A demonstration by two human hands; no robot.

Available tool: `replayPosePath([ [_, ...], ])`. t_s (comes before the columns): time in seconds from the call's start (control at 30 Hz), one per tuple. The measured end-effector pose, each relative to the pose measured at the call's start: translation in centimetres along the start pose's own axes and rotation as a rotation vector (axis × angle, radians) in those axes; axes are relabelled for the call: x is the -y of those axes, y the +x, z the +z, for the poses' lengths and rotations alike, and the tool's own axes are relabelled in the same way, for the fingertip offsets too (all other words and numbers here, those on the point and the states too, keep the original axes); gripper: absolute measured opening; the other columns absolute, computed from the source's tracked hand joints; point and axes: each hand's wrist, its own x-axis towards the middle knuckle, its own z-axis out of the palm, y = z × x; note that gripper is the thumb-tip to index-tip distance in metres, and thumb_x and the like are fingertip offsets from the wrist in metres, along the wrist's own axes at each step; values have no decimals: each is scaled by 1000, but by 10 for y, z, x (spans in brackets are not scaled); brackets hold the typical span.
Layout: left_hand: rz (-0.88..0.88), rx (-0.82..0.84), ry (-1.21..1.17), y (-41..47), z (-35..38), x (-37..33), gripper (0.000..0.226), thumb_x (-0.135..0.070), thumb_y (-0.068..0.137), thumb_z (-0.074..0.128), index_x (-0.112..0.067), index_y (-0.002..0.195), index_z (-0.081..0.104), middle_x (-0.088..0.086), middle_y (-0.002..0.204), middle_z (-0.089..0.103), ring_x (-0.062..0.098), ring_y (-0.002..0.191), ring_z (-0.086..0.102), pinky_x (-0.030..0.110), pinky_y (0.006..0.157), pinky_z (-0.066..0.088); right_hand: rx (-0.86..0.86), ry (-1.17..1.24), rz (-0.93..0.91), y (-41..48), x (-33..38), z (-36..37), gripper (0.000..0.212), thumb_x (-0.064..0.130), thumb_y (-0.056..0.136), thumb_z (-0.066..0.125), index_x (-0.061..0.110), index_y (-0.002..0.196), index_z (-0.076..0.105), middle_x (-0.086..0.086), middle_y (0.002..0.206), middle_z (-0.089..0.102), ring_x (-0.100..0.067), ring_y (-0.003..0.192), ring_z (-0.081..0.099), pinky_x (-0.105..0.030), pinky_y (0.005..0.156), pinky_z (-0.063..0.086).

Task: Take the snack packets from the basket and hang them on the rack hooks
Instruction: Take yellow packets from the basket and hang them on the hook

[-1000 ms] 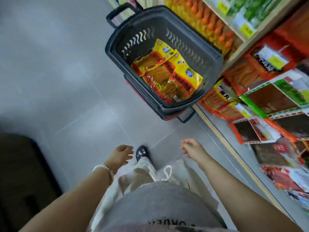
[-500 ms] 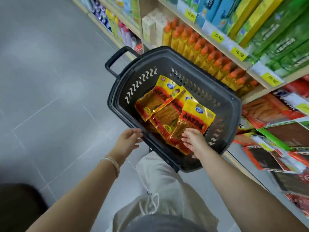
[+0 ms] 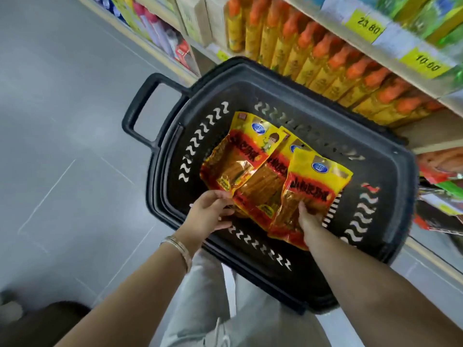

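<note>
Inside basket (image 3: pixel 250 88) | left hand (image 3: pixel 208 214) holds left packet (image 3: pixel 233 159) | right hand (image 3: pixel 309 217), right packet (image 3: pixel 315 181)

The basket (image 3: pixel 390 171) is matt black plastic. The packets (image 3: pixel 318 181) in it are glossy, crinkled plastic film. My bracelet (image 3: pixel 180 249) is shiny metal. At nine o'clock the floor (image 3: pixel 62 121) is smooth with a dull sheen. At six o'clock my trousers (image 3: pixel 205 296) are pale cloth. At one o'clock the bottles (image 3: pixel 313 63) look glossy.
</note>
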Motion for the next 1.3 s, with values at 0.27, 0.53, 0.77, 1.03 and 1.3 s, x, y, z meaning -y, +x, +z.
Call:
replayPosePath([
  [0.27, -2, 69, 203, 28, -10, -18, 15, -21, 95, 52, -18, 107, 60, -1, 107, 68, 13, 98, 65, 25, 81, 50, 105, -95, -135, -24, 1, 42, 79, 70, 67, 65, 29, 131, 44, -5, 125, 50, -31, 121, 51, -45, 107, 34],
  [0.53, -64, 116, 375, 65, -28, -33, 13, -18, 97, 50, -20, 104, 60, -3, 105, 68, 10, 95, 63, 24, 78, 47, 156, 42, -71, -21, 6, 28, 115, 58, 62, 78, 18, 149, 14, -11, 154, 26, -33, 138, 30, -50, 111, 29],
  [0.77, -80, 146, 479, 73, -21, -42, 11, -16, 97, 50, -23, 102, 57, -2, 100, 65, 11, 92, 62, 29, 87, 47, 45, 254, -205, -51, -15, 16, 35, 38, 96, 48, 13, 118, 58, -9, 118, 61, -29, 111, 57, -42, 97, 45],
  [1.03, -82, 217, 531, 70, -4, -46, 22, -15, 97, 47, -17, 119, 52, 4, 121, 60, 18, 105, 59, 31, 90, 46, -99, 226, -547, -106, -3, -15, 25, 31, 101, 38, 17, 97, 59, 2, 81, 58, -12, 75, 55, -26, 68, 43],
  [1.3, -44, 401, 341, 58, -2, -40, 83, -68, 65, 70, -23, 132, 50, 0, 127, 60, 24, 114, 59, 45, 99, 46, 303, 355, -506, -131, 24, -20, 32, 44, 93, 51, 29, 122, 55, 14, 115, 52, -1, 108, 44, -21, 93, 34],
])
